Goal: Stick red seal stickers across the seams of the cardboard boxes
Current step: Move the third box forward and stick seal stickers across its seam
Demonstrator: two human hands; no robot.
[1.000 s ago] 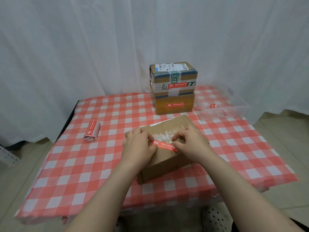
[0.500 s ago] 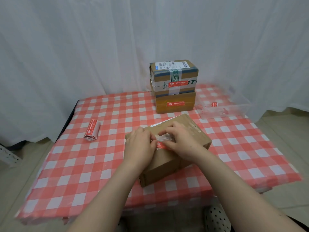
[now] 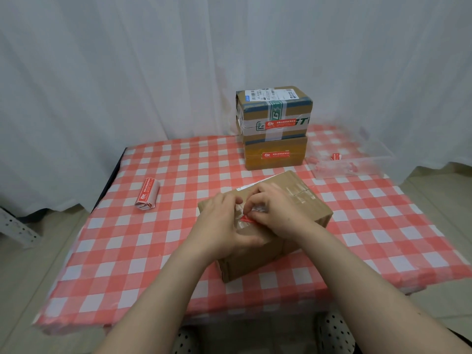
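I am looking down at the plain brown cardboard box [image 3: 315, 209], which lies askew on the near middle of the red-and-white checked tablecloth [image 3: 153, 251], with both bare hands on its top. The red seal sticker [image 3: 248, 219] lies on the taped seam of that box. Only a short red end shows, poking out just under my right hand [image 3: 279, 212] toward the left one. The right fingers [image 3: 258, 198] are curled down, and thumb and forefinger tips close on the sticker's end, so most of the strip is hidden beneath them. My left hand [image 3: 223, 226] rests on the box's left part with its fingers relaxed and lying along the top. Their tips are just beside the sticker, and I cannot tell whether they touch it. Behind, against the white curtain [image 3: 127, 72], a taped brown parcel with a white label [image 3: 274, 108] sits on a lower yellow-brown carton [image 3: 274, 154], each with a red strip on its front. A roll of red stickers [image 3: 147, 198] lies well to the left, and a clear plastic tray [image 3: 378, 162] sits at the far right.
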